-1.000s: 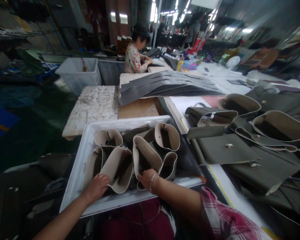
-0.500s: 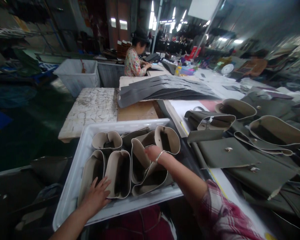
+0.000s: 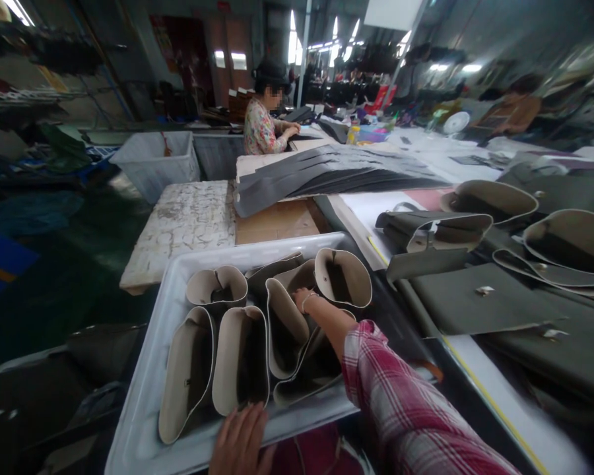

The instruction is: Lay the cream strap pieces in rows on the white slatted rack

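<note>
Several open-topped olive bags with beige lining stand in a white plastic tray (image 3: 143, 369). My right hand (image 3: 304, 299), with a bracelet at the wrist, reaches among them, fingers curled at the upper edge of a middle bag (image 3: 287, 313); its fingertips are partly hidden. My left hand (image 3: 242, 435) lies at the front rim, its fingers stretched out, close to the lower end of the front middle bag (image 3: 230, 369). Left of that stands a bag with a small metal fitting (image 3: 183, 382). A rounder bag (image 3: 344, 277) sits at the far right corner of the tray.
More olive bags (image 3: 470, 297) lie on the table to the right, some with metal clasps. Behind the tray are a stack of dark grey sheets (image 3: 327, 171) and a worn white board (image 3: 178, 221). A co-worker (image 3: 264, 122) sits beyond, near a grey bin (image 3: 153, 158).
My left hand has moved from the left bags down and right to the tray's front rim. My right hand stays among the middle bags, its sleeve further forward. The view has shifted slightly.
</note>
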Motion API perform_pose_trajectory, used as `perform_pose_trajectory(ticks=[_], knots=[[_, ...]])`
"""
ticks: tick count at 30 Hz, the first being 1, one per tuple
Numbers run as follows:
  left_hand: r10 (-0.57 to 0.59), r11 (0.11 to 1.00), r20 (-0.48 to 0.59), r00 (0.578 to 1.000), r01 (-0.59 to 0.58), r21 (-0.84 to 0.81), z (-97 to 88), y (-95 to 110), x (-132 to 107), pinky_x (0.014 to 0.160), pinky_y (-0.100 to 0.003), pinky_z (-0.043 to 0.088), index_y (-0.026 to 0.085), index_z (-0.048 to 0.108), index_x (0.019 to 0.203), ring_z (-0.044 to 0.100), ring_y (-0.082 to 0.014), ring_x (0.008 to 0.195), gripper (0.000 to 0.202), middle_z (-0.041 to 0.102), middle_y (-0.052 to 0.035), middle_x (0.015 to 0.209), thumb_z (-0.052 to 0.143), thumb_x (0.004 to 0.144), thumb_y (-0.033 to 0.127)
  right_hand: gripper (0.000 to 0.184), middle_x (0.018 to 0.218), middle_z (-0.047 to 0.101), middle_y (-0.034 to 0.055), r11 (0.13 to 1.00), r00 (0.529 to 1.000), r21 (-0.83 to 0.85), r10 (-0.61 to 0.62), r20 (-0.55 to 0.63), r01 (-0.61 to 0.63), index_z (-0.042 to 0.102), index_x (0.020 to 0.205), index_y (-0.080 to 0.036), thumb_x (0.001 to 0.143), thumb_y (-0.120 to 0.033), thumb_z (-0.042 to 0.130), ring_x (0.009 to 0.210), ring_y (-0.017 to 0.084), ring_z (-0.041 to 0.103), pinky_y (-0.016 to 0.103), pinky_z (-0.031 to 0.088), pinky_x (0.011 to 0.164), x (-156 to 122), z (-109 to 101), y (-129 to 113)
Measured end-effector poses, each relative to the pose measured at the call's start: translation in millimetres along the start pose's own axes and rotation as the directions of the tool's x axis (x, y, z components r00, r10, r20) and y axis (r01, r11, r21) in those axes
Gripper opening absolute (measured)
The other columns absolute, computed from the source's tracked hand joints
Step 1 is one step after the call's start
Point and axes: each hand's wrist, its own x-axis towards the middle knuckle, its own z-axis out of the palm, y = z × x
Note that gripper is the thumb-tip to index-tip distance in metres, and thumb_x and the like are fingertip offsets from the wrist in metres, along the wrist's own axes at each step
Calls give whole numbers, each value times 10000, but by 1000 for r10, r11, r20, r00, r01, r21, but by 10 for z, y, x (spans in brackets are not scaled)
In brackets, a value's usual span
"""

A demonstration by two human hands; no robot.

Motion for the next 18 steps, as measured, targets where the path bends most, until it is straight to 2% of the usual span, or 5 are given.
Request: perform_pose_trajectory(ticks=[3, 5, 9, 13, 18], knots=[[-27, 998, 30, 999, 29, -49, -60, -8, 22, 948, -410, 376, 181, 591, 1139, 524, -218, 1106, 455, 594, -35, 1213, 540, 800, 480, 389, 1227, 546, 202, 994, 996, -74, -76, 51, 80, 607, 1127, -96, 739, -120, 622, 1164, 317, 495, 428, 463, 900, -153, 57, 50], [-45, 997, 54, 998, 49, -63, -106, -20, 48, 979, -412, 346, 173, 567, 1183, 486, -224, 1159, 537, 557, -41, 1266, 525, 797, 543, 412, 1178, 578, 185, 986, 990, -112, -116, 85, 125, 596, 1138, -106, 733, -164, 642, 1134, 307, 517, 425, 440, 926, -347, 61, 82], [-96, 994, 104, 990, 101, -44, -127, -21, 143, 1016, -382, 314, 166, 509, 1278, 398, -226, 1258, 633, 450, -46, 1377, 486, 806, 586, 381, 987, 651, 170, 973, 980, -175, -124, 158, 151, 602, 1077, -85, 725, -209, 682, 924, 288, 617, 386, 471, 812, -901, -27, 115], [-35, 998, 136, 990, 42, -43, -82, 11, 323, 1045, -378, 281, 183, 437, 1357, 319, -228, 1320, 677, 348, -31, 1449, 439, 830, 607, 210, 910, 638, 149, 944, 977, -253, -204, 65, 214, 576, 1024, -98, 882, -132, 424, 841, 251, 625, 380, 451, 756, -1477, -74, 9], [-37, 997, 165, 986, 48, -67, 22, 74, 431, 969, -359, 376, 214, 439, 1362, 372, -222, 1282, 671, 376, -25, 1433, 416, 837, 630, 197, 811, 619, 126, 918, 963, -292, -263, 61, 270, 572, 944, -105, 873, -122, 389, 715, 244, 620, 354, 466, 604, -1852, 210, -218]])
